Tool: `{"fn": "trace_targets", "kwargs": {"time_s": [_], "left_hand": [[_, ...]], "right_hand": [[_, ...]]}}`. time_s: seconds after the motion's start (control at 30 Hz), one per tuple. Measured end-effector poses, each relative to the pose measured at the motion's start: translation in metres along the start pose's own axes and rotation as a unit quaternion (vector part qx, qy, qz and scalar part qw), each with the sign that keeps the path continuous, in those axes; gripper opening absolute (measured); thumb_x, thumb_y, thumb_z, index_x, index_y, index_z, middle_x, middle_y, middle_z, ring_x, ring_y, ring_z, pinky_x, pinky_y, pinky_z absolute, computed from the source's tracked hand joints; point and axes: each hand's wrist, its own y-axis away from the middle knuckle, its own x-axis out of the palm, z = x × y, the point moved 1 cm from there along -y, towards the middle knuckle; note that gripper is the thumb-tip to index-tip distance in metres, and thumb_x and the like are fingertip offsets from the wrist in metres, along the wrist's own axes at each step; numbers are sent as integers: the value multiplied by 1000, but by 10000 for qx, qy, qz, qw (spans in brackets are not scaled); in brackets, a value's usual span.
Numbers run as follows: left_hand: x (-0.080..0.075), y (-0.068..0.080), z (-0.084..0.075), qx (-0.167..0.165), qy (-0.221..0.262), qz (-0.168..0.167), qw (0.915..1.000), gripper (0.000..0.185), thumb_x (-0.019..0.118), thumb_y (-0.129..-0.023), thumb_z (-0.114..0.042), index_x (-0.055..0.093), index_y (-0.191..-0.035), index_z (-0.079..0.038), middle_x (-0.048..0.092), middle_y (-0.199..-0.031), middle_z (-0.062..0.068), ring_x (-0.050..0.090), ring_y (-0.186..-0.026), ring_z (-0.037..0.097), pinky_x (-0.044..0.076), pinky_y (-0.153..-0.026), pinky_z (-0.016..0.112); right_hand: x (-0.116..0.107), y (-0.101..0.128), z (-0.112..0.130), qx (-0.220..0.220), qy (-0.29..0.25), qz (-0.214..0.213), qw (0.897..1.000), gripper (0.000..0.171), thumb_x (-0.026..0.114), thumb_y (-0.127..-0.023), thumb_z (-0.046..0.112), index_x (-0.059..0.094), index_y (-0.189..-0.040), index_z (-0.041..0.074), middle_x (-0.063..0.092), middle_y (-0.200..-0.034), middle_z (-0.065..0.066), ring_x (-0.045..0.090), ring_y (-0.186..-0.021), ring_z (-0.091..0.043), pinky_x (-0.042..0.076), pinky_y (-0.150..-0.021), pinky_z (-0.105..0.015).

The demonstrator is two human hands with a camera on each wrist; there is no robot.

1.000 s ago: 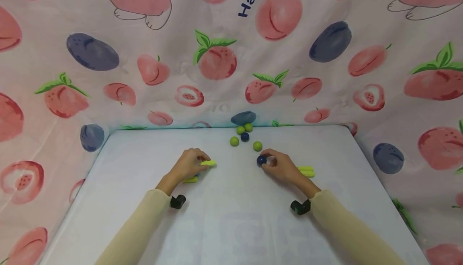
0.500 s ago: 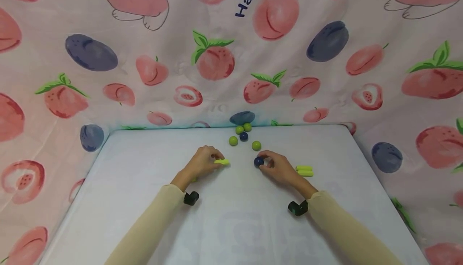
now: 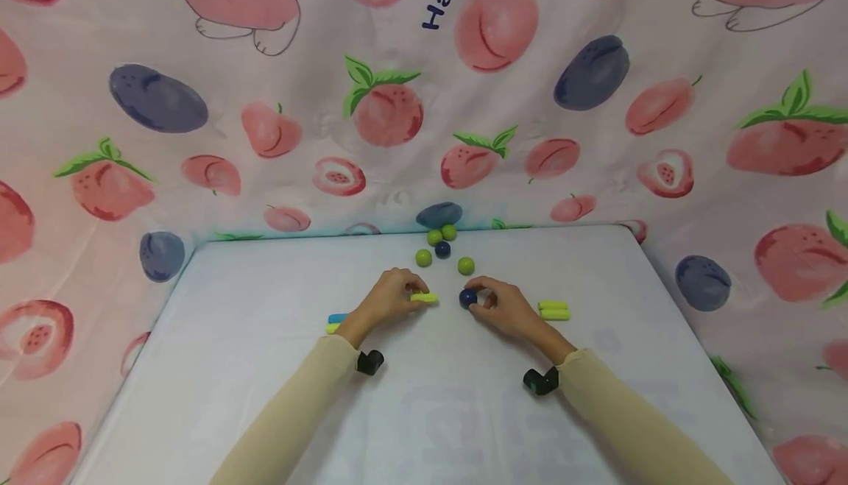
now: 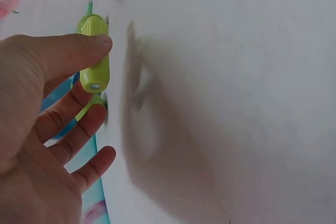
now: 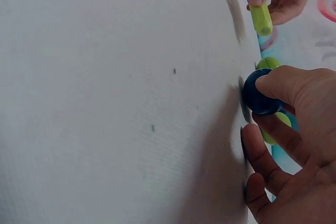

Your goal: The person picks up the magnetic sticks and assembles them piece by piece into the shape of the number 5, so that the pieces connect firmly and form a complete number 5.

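My left hand (image 3: 396,295) pinches a short yellow-green toy rod (image 4: 95,77) between thumb and fingers, above the white table. A small pale disc shows in the rod's end in the left wrist view. My right hand (image 3: 506,308) grips a glossy dark blue ball (image 5: 261,92) by thumb and fingertips, low over the table. The rod's free end points toward the ball, with a gap between them in the head view. The left hand's other fingers are spread below the rod.
Behind the hands lie several green balls (image 3: 467,266) and another dark blue ball (image 3: 442,249). Two yellow-green rods (image 3: 553,310) lie right of the right hand. A blue rod (image 3: 337,318) and a yellow-green rod (image 3: 333,328) are partly hidden by the left wrist. A fruit-print cloth (image 3: 384,198) rises behind the table (image 3: 424,411).
My left hand has moved right with the rod, closer to the blue ball, uncovering the blue rod behind its wrist. The right hand has barely moved and keeps its ball.
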Motion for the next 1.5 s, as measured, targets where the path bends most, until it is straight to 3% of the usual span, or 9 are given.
{"fn": "trace_targets", "kwargs": {"time_s": [0.27, 0.8, 1.5], "left_hand": [[8, -9, -10, 231, -187, -60, 9995, 19, 84, -85, -8, 79, -104, -7, 71, -91, 2, 59, -90, 22, 47, -86, 37], [29, -24, -14, 428, -464, 66, 9980, 18, 84, -87, -15, 79, -104, -9, 70, -90, 0, 56, -86, 17, 47, -85, 35], [28, -26, -20, 330, -605, 33, 9976, 18, 84, -87, -16, 80, -103, -9, 72, -91, 0, 58, -87, 16, 47, -87, 36]], "right_hand": [[-1, -1, 0, -14, 41, 5, 10000, 39, 76, -92, 12, 66, -130, 14, 69, -123, -6, 58, -80, -12, 49, -72, -29], [0, 0, -1, -70, 33, 6, 10000, 37, 77, -92, 12, 67, -128, 15, 70, -118, -3, 59, -78, -12, 49, -71, -29], [1, 1, 3, -89, 116, -98, 9998, 37, 78, -93, 16, 68, -129, 13, 70, -111, -3, 57, -78, -12, 46, -70, -29]]}}
